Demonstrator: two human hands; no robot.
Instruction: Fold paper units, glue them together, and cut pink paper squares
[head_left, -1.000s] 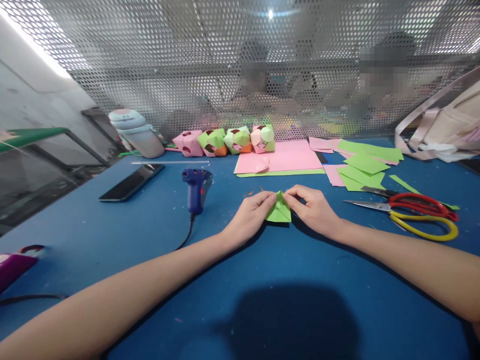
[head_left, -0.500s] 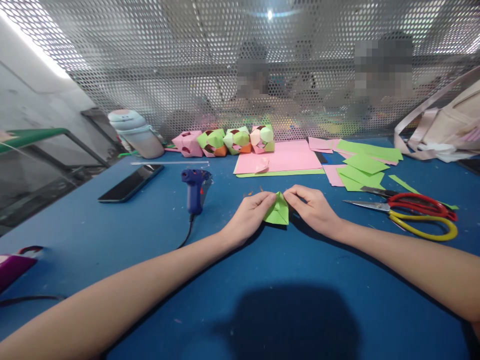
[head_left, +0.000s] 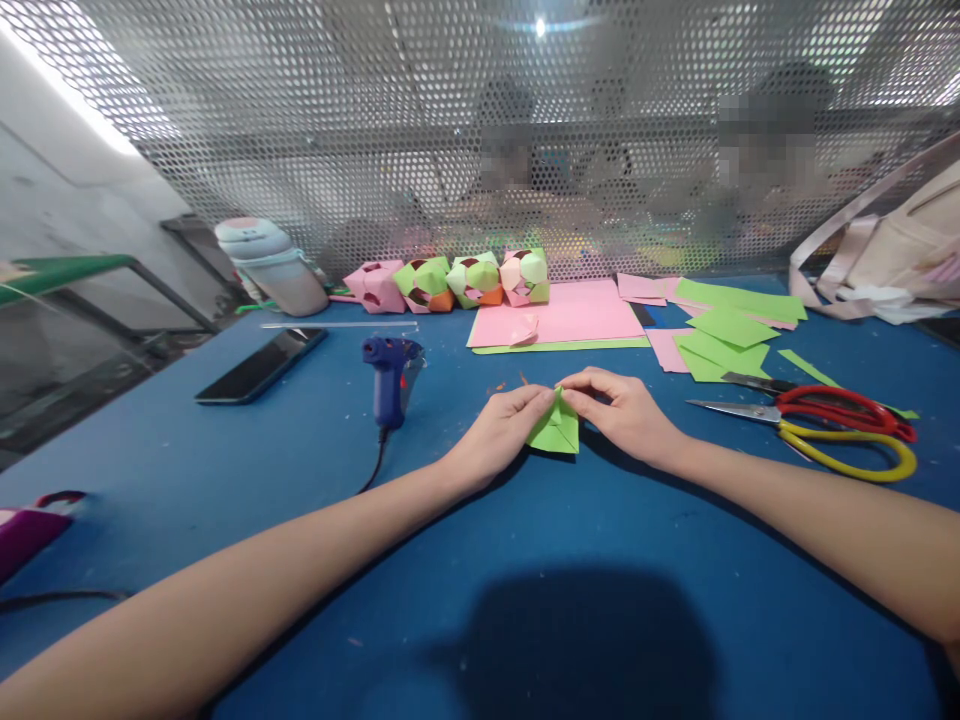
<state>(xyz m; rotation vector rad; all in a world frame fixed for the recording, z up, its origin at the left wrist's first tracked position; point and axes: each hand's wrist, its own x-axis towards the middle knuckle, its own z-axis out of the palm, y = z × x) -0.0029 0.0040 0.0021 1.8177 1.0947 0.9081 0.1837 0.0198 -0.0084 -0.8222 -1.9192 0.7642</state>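
A small folded piece of green paper is held between both hands at the middle of the blue table. My left hand pinches its left side, thumb along the upper edge. With thumb and forefinger, my right hand pinches the top right corner; the fingertips of both hands nearly meet there. Creases show on the paper's lower part, while the fingers hide its upper sides. Left of the hands stands a blue glue gun, its cord running toward me.
Scissors with red and yellow handles lie at right, near green paper squares. Behind are pink sheets and several folded paper shapes before a perforated metal screen. A phone and a bottle stand left.
My right hand has shifted slightly left, bringing its fingertips closer to the left thumb at the paper's top. The left hand has barely moved.
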